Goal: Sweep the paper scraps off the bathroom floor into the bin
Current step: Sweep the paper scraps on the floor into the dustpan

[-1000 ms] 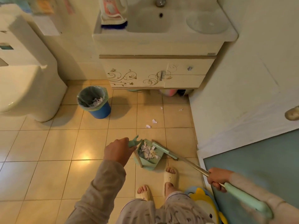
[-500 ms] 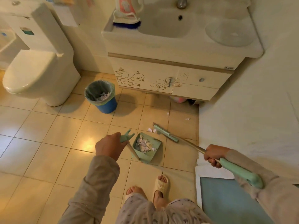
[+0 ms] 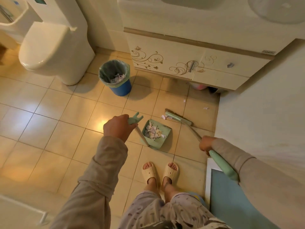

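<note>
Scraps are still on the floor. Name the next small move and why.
Probably draw the broom toward the dustpan: a scrap lies at the brush's end, just beyond the pan's mouth. Two more scraps wait farther out.

Mint-green dustpan [image 3: 156, 138] and broom [image 3: 179, 119], blue bin [image 3: 123, 89], beige floor tiles [image 3: 54, 113].

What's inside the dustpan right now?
A heap of paper scraps lies in the dustpan. Whatever is beneath the heap is covered.
</note>
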Motion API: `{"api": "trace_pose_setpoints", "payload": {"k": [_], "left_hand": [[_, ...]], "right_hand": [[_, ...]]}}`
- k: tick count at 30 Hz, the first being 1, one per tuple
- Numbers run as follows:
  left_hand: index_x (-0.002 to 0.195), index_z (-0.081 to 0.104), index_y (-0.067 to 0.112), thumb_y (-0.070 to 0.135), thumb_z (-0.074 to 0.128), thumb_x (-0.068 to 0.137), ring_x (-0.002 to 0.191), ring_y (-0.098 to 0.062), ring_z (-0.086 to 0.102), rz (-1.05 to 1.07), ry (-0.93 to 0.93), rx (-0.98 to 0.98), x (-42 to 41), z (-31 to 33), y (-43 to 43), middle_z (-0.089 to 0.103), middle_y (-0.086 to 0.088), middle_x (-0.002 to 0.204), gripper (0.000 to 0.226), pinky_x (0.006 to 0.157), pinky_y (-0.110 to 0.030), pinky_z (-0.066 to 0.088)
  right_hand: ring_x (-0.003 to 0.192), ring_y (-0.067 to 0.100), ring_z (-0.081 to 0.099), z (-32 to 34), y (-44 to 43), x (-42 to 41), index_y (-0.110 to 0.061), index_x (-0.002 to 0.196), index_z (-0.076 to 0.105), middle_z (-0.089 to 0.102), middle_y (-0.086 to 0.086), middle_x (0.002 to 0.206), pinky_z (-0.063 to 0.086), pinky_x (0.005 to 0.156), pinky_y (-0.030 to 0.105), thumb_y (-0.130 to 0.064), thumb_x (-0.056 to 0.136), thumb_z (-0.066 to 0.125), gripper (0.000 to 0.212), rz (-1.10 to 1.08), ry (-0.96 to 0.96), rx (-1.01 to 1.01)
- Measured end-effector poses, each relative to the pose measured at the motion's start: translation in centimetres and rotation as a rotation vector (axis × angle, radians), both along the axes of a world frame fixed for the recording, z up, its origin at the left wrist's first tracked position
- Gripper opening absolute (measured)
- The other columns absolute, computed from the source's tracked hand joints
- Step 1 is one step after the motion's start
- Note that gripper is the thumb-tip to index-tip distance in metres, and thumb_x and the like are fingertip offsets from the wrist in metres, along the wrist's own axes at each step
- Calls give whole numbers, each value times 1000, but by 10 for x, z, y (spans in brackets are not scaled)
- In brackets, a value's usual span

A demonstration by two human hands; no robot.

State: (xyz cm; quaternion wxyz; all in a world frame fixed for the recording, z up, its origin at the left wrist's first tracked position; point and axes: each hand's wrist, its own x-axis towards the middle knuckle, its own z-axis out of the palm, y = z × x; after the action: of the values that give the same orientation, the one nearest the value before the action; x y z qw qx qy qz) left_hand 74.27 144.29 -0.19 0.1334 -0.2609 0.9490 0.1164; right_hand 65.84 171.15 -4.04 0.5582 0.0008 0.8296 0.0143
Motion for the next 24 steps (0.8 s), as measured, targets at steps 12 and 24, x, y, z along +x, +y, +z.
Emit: {"api": "trace_pose_setpoints", "payload": {"k": [12, 24], "left_hand": [[100, 64, 16, 47, 55, 87, 70, -20, 54, -24, 21, 18, 2, -3, -5, 66, -3, 84, 35, 65, -28, 45], [96, 65, 19, 46, 56, 85, 67, -17, 53, -75, 67, 76, 8, -8, -9, 57, 5, 73, 31, 61, -26, 40]], "right_hand": [[38, 13, 44, 7, 31, 68, -17, 66, 26, 47, 5, 48, 33, 40, 23, 0, 85, 38, 28, 3, -139, -66], [23, 7, 33, 15, 45, 57, -8, 65, 36, 35, -1, 31, 29, 36, 10, 4, 84, 40, 23, -614, -103, -198]]}}
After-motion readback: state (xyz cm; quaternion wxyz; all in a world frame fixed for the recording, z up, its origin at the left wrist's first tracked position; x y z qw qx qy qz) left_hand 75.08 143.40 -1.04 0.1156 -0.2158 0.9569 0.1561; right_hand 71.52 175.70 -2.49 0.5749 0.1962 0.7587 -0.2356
